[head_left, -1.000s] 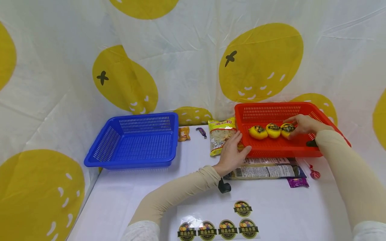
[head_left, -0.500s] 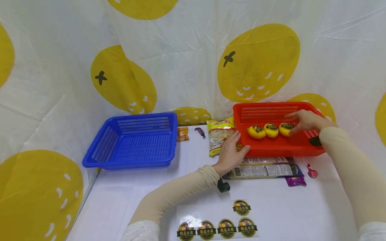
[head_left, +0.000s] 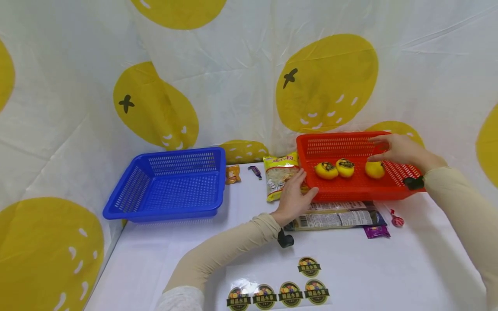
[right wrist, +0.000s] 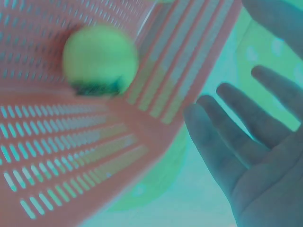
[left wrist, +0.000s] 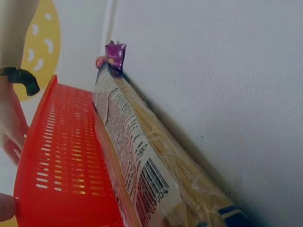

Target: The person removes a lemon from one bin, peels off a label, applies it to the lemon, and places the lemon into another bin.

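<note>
In the head view, three yellow fruits with dark round stickers lie in the red basket (head_left: 350, 195). Two (head_left: 326, 171) (head_left: 345, 168) sit side by side at the left. The third fruit (head_left: 375, 170) lies apart to their right, its sticker turned sideways. Over it hovers my right hand (head_left: 400, 149), fingers spread and holding nothing; the right wrist view shows the bare palm (right wrist: 270, 184) beside the basket wall and the fruit blurred. My left hand (head_left: 292, 198) rests at the basket's front left corner with extended fingers, its thumb (left wrist: 6, 207) against the red rim.
A blue basket (head_left: 171, 212) stands at the left. Between the baskets are a yellow-topped bag (head_left: 278, 177) and two small wrapped sweets (head_left: 232, 174). Long packs (head_left: 336, 219), a purple packet (head_left: 376, 232) and a red lollipop (head_left: 397, 221) lie in front. A sticker sheet (head_left: 278, 270) is nearest.
My right hand has let go of the rightmost fruit and risen up and right. That fruit has rolled away from the other two, its sticker turning aside. The left hand stays put.
</note>
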Demonstrator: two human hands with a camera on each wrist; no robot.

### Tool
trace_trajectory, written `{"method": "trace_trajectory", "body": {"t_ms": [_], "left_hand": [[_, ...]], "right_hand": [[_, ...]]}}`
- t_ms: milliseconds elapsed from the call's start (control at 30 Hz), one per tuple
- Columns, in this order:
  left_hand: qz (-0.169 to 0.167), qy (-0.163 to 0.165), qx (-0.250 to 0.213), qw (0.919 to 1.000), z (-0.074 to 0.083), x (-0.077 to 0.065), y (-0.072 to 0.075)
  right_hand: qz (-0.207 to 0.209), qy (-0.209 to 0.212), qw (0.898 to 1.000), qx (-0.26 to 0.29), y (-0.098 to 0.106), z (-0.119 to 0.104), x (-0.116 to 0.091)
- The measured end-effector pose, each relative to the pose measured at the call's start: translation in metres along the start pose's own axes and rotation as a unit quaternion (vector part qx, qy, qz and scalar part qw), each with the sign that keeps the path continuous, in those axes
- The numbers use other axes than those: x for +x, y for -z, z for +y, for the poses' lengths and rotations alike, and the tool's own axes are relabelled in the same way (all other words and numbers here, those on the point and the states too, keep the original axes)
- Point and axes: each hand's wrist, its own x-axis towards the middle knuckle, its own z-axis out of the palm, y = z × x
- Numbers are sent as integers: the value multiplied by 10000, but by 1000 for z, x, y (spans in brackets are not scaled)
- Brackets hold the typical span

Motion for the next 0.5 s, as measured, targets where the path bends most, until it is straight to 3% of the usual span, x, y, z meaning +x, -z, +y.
{"method": "trace_trajectory", "body": {"t_ms": [300,500], "left_hand": [[7,-203,164,9997,-4,3,8],[-128,-466,302,9984,-11,-7,17]], "right_hand": [[316,523,9981,-38,-14,-51,-23],[645,639,9957,183,-32,-80,-43]]}}
